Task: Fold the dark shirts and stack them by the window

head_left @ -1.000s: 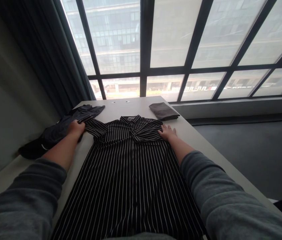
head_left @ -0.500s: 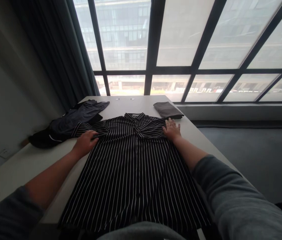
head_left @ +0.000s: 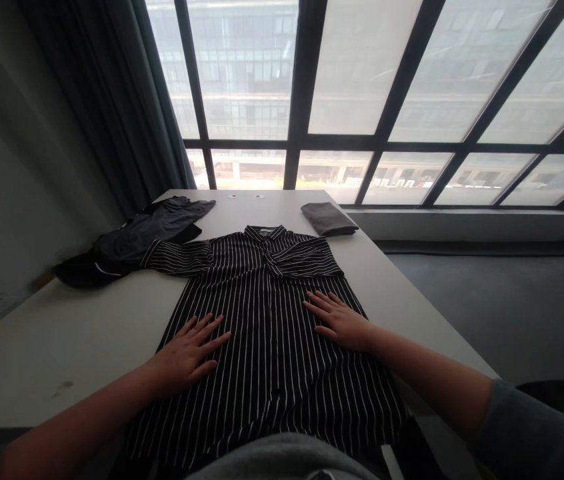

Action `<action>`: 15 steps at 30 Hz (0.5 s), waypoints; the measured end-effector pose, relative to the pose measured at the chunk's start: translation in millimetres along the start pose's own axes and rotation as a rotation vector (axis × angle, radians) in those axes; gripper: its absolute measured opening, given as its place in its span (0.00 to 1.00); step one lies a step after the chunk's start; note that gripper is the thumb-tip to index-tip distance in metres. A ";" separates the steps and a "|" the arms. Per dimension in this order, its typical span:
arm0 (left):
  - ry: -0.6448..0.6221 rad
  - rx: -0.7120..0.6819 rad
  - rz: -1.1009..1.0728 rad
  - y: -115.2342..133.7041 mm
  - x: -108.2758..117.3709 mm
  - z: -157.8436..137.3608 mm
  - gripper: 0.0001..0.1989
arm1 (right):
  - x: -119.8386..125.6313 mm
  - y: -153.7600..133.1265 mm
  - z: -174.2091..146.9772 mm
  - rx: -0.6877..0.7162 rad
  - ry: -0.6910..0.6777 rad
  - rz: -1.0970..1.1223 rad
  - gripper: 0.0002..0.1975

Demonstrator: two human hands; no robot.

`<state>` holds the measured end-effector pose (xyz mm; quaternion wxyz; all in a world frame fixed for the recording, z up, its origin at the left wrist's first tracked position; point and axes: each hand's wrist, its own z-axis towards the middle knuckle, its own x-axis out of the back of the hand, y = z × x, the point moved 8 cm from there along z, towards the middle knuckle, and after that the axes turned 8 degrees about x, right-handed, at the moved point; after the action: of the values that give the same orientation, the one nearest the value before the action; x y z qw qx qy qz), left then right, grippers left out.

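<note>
A black shirt with white stripes lies front up, its collar pointing toward the window. My left hand rests palm down on the left side of the shirt's body, fingers spread. Opposite it, my right hand lies flat on the right side, fingers also apart. The right sleeve is folded inward across the chest. Out to the left stretches the other sleeve. The shirt's hem is partly hidden by my own clothing at the bottom.
The shirt is spread on a white table. A heap of dark clothes with a black cap sits at the far left. At the far right is a folded grey cloth. A window and dark curtain stand behind.
Both hands have moved from the sleeves down toward me onto the shirt's body. The right sleeve stays folded inward. The view has shifted slightly.
</note>
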<state>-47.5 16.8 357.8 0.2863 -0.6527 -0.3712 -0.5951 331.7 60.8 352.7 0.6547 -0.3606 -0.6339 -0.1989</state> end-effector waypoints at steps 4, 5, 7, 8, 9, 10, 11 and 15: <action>0.007 -0.071 -0.019 28.8 -4.1 -21.9 0.33 | 3.1 -6.5 -13.6 0.002 -0.025 0.015 0.38; 0.007 -0.081 -0.021 35.5 -6.5 -27.3 0.33 | 2.4 -8.0 -16.8 -0.002 -0.029 0.015 0.37; 0.018 -0.081 -0.019 46.4 -10.8 -37.3 0.34 | -0.4 -12.0 -23.7 -0.016 -0.030 0.017 0.37; 0.035 -0.068 -0.017 49.9 -11.7 -41.6 0.34 | -2.3 -14.4 -27.3 -0.025 -0.027 0.019 0.37; 0.056 -0.051 -0.014 52.0 -11.4 -45.5 0.34 | -4.4 -16.9 -30.9 -0.035 -0.021 0.022 0.37; 0.075 -0.034 -0.014 53.0 -10.0 -48.6 0.34 | -6.2 -19.3 -34.2 -0.043 -0.014 0.024 0.37; 0.082 -0.026 -0.018 53.3 -8.2 -50.7 0.34 | -7.3 -21.2 -36.7 -0.047 -0.006 0.023 0.37; 0.053 -0.012 -0.080 42.5 7.3 -39.0 0.27 | 11.3 -11.2 -30.0 -0.032 0.127 -0.037 0.32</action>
<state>-34.4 -37.8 372.9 0.2681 -0.6232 -0.3857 -0.6253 345.5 33.9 368.0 0.6840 -0.3456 -0.5944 -0.2437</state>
